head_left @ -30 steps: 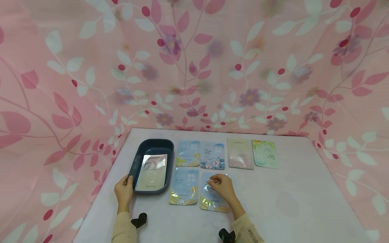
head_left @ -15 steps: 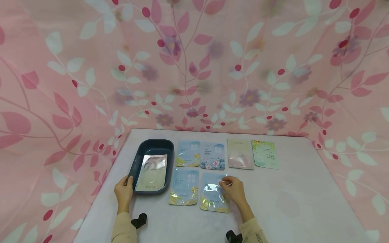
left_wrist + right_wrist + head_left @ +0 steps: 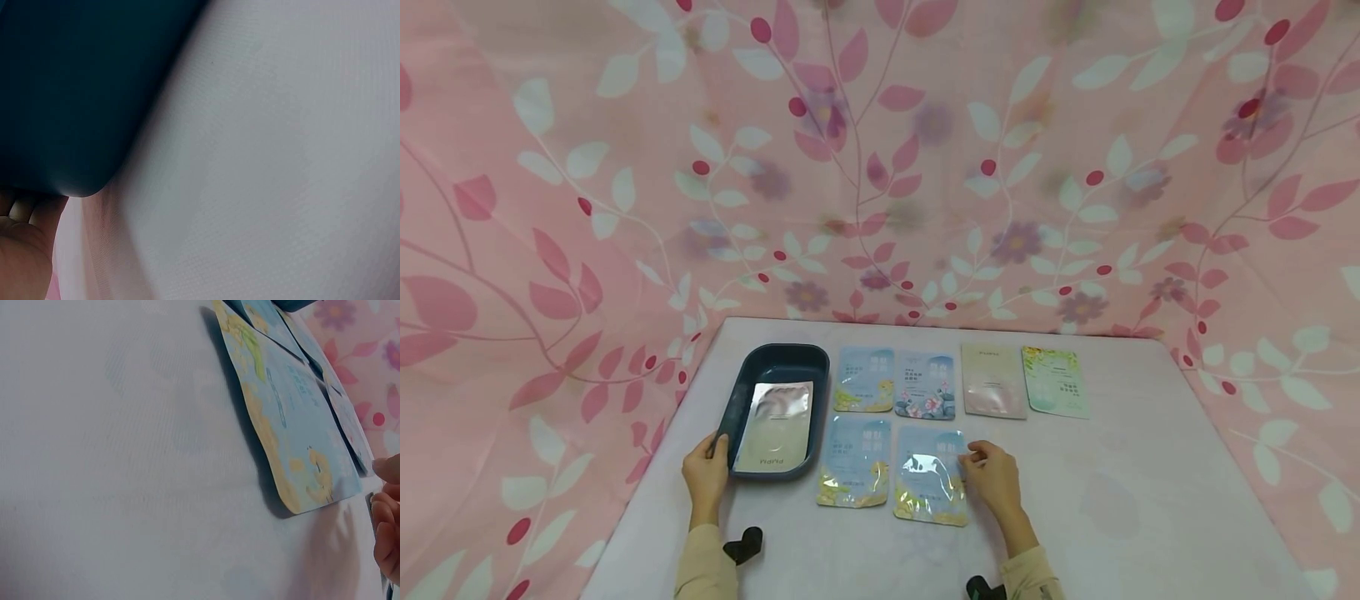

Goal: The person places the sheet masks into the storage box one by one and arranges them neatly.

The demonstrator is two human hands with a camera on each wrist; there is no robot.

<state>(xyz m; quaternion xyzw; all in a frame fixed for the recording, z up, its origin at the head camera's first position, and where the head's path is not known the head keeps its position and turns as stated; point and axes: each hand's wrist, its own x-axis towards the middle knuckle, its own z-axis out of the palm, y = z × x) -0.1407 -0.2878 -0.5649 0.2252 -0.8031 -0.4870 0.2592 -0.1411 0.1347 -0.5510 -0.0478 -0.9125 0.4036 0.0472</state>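
My left hand [image 3: 706,479] grips the near left side of a dark blue tray [image 3: 822,408], with the thumb on top of the rim. In the left wrist view, fingers [image 3: 24,209] reach under the tray [image 3: 81,94]. A silver-beige sheet mask packet [image 3: 773,429] lies inside. My right hand [image 3: 995,477] hovers by the right edge of the front right blue mask packet [image 3: 929,492], fingers loosely bent and holding nothing. The right wrist view has this packet [image 3: 294,419] flat on the cloth, with the right hand [image 3: 389,515] just past its corner.
Left of that packet lies another blue mask packet [image 3: 853,462]. A back row holds a blue packet [image 3: 863,379], a blue floral packet [image 3: 925,385], a beige packet [image 3: 993,381] and a green packet [image 3: 1056,382]. White cloth covers the table [image 3: 1150,467]; a pink floral curtain [image 3: 880,167] hangs behind.
My right hand has moved right, from over the front right blue packet to beside its right edge, uncovering it. The left hand and the tray have stayed put.
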